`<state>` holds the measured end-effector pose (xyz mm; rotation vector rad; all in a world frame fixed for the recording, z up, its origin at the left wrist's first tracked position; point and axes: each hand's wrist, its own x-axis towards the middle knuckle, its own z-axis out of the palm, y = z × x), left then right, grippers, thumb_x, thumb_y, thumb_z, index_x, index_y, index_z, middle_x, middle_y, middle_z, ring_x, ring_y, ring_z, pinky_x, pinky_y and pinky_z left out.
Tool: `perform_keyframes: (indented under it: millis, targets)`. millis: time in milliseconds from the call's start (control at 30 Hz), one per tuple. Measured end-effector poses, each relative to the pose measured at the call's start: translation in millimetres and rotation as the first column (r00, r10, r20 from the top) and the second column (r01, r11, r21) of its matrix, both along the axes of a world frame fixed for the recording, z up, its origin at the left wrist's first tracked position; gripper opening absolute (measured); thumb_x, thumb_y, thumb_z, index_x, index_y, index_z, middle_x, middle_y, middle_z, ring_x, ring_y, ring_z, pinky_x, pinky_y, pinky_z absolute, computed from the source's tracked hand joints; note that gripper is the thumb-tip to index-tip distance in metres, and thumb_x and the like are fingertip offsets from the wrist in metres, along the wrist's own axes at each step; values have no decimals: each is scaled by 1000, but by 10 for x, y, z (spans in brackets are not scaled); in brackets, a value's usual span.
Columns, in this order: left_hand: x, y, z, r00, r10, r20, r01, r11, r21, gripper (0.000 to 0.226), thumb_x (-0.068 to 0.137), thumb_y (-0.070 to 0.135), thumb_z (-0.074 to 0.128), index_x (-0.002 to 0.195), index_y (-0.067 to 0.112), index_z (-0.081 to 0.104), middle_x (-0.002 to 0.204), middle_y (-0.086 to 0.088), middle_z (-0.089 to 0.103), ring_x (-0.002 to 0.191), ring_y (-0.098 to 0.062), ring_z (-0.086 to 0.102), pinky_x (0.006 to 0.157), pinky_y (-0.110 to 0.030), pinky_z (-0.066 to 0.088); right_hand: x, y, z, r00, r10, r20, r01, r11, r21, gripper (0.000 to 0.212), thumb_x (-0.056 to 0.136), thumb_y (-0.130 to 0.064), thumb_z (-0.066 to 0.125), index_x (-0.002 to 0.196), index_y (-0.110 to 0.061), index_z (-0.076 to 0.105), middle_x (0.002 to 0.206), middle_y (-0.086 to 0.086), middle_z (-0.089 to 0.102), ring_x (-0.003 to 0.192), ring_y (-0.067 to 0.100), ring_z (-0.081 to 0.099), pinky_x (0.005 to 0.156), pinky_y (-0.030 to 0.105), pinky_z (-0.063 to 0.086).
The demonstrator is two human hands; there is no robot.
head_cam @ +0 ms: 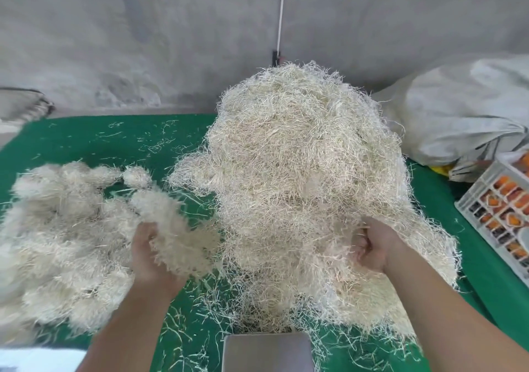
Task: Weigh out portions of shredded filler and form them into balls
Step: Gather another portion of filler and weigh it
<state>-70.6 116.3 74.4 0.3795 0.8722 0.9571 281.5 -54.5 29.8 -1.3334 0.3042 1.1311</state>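
- Finished balls [57, 228] heaped just left of your left hand [148, 253].
- Left hand grips a wad of filler [183, 245].
- Right hand [372, 245] curled into the big filler pile [300, 171].
- Scale pan [267, 351] below, between wrists.

Backdrop and edges of the workspace

A green tabletop [86, 140] runs up to a grey concrete wall [143, 42], where a thin white cord [282, 14] hangs straight down. Over on the right, a bulging white sack [463, 114] slumps against the wall, and just in front of it sits a white plastic crate [472, 217] packed with orange items [498, 197].
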Motion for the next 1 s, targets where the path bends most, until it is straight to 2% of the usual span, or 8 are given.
perform_keyframes:
  millis: [67, 133, 233, 300, 467, 600, 733, 1000]
  targets:
    - [174, -61, 44, 995, -65, -71, 72, 992, 102, 30, 96, 37, 59, 81, 18, 76, 85, -7, 78, 78, -21, 78, 67, -38, 64, -123, 100, 80, 910, 332, 247, -324, 943, -75, 34, 96, -32, 69, 116, -6, 60, 98, 12, 72, 66, 17, 62, 48, 23, 54]
    - [328, -100, 86, 983, -151, -108, 168, 971, 170, 32, 104, 28, 47, 110, 14, 75, 111, -19, 76, 106, -29, 75, 94, -47, 60, -196, 170, 249, 536, 707, 461, -603, 703, -377, 66, 86, -33, 81, 141, -25, 44, 130, 9, 61, 102, 22, 67, 80, 29, 59]
    - [435, -159, 207, 968, -246, -47, 250, 936, 248, 20, 100, 18, 54, 115, 10, 64, 103, -17, 77, 91, -22, 78, 79, -29, 62, -136, 154, 552, -146, 917, 371, -424, 281, -861, 107, 85, -37, 83, 163, -38, 10, 170, 5, 17, 154, 38, 21, 123, 58, 26]
    - [495, -239, 286, 957, -282, 63, 250, 917, 310, 25, 88, 26, 65, 107, 12, 72, 96, -8, 76, 89, -20, 76, 80, -28, 60, -185, 112, 817, -217, 902, 373, -271, 311, -911, 108, 88, -44, 79, 165, -36, 5, 173, 3, 5, 157, 37, 8, 125, 60, 20]
    - [697, -578, 359, 909, -401, 115, 343, 874, 344, 30, 86, 39, 69, 104, 19, 81, 110, -7, 76, 107, -25, 73, 89, -38, 58, -1046, 34, 1250, 31, 704, 709, -655, 550, -518, 119, 71, -55, 88, 154, -65, 2, 164, -16, 24, 141, 13, 36, 116, 47, 44]
    - [665, -852, 229, 812, -582, 30, 550, 783, 291, 55, 78, 42, 87, 119, 8, 75, 128, -22, 68, 118, -35, 67, 104, -45, 53, -1445, -63, 999, 346, 705, 619, -711, 627, -318, 40, 107, -11, 51, 142, -26, 40, 129, -1, 53, 78, -13, 63, 55, 2, 47]
    - [300, -845, 5, 838, -544, -48, 544, 824, 156, 83, 81, 28, 89, 150, 7, 47, 142, -22, 60, 125, -39, 63, 116, -51, 41, -1576, -204, 844, 760, 317, 568, -473, 868, 149, 83, 99, -30, 67, 164, -25, 15, 127, 6, 51, 106, -4, 58, 101, 26, 34]
    - [-147, -1011, -111, 862, -454, -224, 487, 865, 121, 55, 100, 46, 60, 151, 43, 40, 143, 5, 60, 136, -29, 54, 116, -57, 40, -1869, -435, 678, 739, 428, 520, -513, 858, 23, 72, 96, -39, 69, 151, -3, 42, 166, -1, 27, 121, 15, 61, 105, 34, 51]
